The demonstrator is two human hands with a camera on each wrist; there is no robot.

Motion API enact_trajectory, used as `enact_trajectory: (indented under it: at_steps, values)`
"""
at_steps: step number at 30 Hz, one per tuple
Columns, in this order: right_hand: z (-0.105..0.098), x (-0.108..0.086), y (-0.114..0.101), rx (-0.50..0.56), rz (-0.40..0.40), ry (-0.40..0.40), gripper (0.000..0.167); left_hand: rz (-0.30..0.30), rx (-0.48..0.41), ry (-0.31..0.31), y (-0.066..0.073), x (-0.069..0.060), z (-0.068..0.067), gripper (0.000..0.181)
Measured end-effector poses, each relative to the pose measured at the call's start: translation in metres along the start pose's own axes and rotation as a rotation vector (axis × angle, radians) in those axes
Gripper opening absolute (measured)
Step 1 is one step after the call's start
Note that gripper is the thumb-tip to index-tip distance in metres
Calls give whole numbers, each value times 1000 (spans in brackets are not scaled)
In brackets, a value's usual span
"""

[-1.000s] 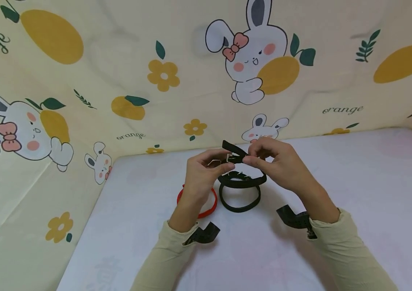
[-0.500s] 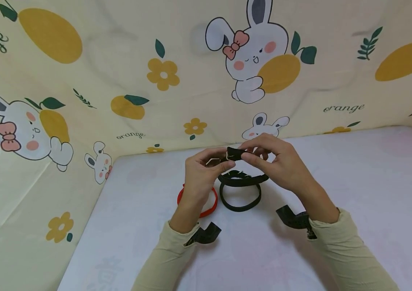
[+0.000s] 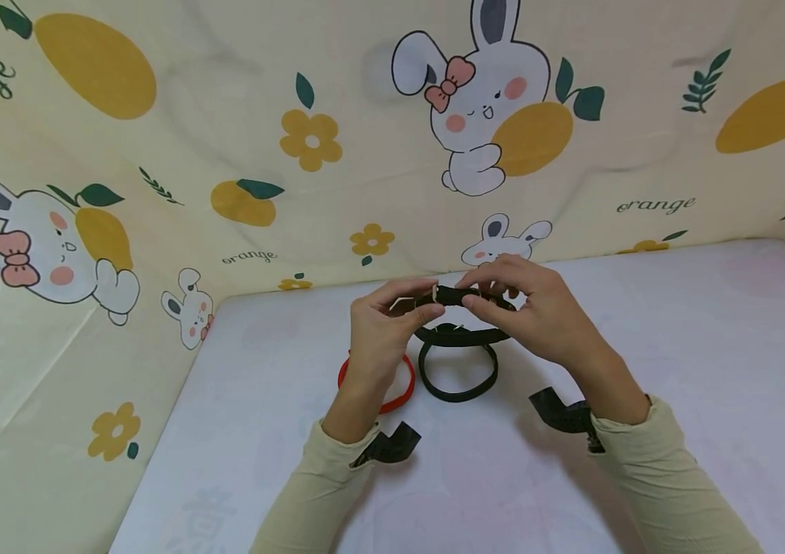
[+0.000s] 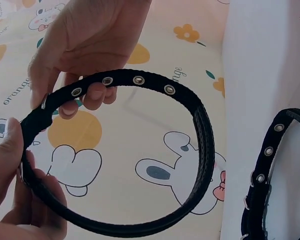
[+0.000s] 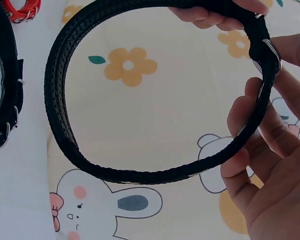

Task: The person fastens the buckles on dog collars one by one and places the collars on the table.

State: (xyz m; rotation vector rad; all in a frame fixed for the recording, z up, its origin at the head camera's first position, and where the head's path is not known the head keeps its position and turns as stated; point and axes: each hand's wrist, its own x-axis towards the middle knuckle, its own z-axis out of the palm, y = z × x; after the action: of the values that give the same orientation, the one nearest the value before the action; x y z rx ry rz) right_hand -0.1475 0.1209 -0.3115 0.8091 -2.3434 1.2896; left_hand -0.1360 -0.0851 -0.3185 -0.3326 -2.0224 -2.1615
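Observation:
Both hands hold a black dog collar (image 4: 205,150), formed into a loop above the table. Its strap has metal-rimmed eyelets (image 4: 138,80), seen in the left wrist view. My left hand (image 3: 389,323) pinches it at the metal buckle (image 3: 435,294), thumb on the near side. Opposite, my right hand (image 3: 534,312) pinches the strap just right of the buckle, with fingers (image 5: 237,117) curled behind the band. Whether the buckle's prong sits in an eyelet I cannot tell. Below and nearer, a second black collar (image 3: 458,397) lies on the table.
A red collar (image 3: 402,396) lies on the white table (image 3: 476,492), partly hidden behind the left forearm. A cream cloth (image 3: 337,46) printed with rabbits and oranges hangs behind the table. Black straps (image 3: 562,412) stick out at both sleeve cuffs.
The strap's free end, which stuck up above the buckle, now lies flat along the band. My right fingers have shifted onto it; the left hand has barely moved.

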Motion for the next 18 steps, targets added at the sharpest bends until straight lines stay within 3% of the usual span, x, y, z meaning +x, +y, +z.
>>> enact_trajectory:
  at_steps: [5,10,18]
  values:
    - [1,-1,0,-18,10,-13,18,37,28,-39,0,0,-1,35]
    - [1,-1,1,-31,11,-21,20,31,43,-82,0,0,-2,34]
    - [4,-1,0,-67,45,-52,24,53,51,-78,-2,1,-2,30]
